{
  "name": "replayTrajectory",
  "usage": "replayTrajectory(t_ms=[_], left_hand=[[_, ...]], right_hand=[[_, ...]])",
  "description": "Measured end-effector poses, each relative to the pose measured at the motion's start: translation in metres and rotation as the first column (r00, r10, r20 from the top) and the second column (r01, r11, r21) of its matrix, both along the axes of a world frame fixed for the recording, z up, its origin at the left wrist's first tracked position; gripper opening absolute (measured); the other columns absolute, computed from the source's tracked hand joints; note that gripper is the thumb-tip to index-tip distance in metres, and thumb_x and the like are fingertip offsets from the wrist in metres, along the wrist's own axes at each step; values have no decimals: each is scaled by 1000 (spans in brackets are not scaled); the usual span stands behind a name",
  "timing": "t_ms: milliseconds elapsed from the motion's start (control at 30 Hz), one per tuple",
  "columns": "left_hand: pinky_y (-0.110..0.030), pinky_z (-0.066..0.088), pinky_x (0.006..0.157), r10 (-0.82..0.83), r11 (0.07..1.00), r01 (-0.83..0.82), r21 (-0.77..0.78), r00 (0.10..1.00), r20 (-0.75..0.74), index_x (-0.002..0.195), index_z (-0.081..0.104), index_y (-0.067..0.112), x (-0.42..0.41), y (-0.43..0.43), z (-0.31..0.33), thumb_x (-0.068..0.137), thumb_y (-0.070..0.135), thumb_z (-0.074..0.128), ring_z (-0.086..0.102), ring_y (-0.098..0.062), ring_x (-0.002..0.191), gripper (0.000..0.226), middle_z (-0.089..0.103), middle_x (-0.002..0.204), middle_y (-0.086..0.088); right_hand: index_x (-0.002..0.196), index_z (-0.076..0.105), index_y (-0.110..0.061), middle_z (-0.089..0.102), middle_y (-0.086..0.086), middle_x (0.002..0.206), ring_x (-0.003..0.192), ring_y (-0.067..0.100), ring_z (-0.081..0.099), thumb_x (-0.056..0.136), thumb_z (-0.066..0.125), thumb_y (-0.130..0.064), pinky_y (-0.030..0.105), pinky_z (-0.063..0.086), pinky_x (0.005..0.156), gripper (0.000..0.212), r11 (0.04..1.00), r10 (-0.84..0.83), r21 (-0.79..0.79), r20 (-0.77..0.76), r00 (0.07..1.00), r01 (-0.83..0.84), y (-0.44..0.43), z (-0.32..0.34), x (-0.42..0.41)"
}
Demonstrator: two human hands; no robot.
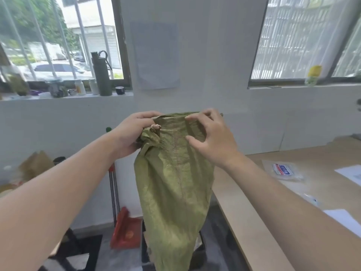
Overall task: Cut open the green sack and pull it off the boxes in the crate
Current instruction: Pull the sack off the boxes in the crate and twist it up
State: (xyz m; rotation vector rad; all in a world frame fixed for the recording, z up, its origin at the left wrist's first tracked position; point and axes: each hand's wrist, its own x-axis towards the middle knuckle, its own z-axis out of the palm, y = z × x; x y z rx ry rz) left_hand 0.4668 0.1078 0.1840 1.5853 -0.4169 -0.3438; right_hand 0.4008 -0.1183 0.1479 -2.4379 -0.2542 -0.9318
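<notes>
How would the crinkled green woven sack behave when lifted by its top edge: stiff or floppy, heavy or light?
Probably floppy: the crinkled green woven sack hangs in loose folds below the left hand and right hand gripping its top. Likely light for its size, since finger grips alone hold it up.

This looks like a simple workroom or small office at street level. The walls (214, 55) are plain white, and a pale sheet (155, 55) is fixed on one. The barred window (58, 45) shows a parked car (58, 69) outside. On the windowsill (125, 93) stand a dark water bottle (101, 75), jars (56, 88) and a cup (119, 90). A long wooden table (254, 222) at the right carries papers (349, 222) and a plastic packet (282, 170). A red dustpan (126, 229) and a cardboard box (36, 165) are on the grey floor (117, 259).
</notes>
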Motion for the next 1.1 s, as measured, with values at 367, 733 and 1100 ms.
replayTrajectory(t_ms=[367,733,1100], left_hand=[[-32,58,73,95,989,-102,107,993,68,100,75,11,-84,-23,19,96,-8,46,66,-27,84,35,71,96,-16],[-38,53,88,-86,633,-528,566,679,729,119,72,28,-132,9,35,91,5,68,67,-20,102,36,74,110,4],[-27,50,75,45,811,-405,422,763,645,99,75,30,-150,-8,40,100,5,49,66,-5,80,36,75,86,8]], right_hand=[[95,57,-22,60,-6,98,104,24,57,103,40,-51,38,35,92,34,984,62,-166,-27,998,-65,-60,6,-38],[72,35,-24,49,-5,64,67,24,51,108,36,-45,49,44,68,42,972,224,-34,-157,962,-232,-46,35,-67],[65,35,-18,26,5,67,57,14,26,100,46,-23,33,20,53,37,923,320,318,-326,890,-216,-29,67,-91]])
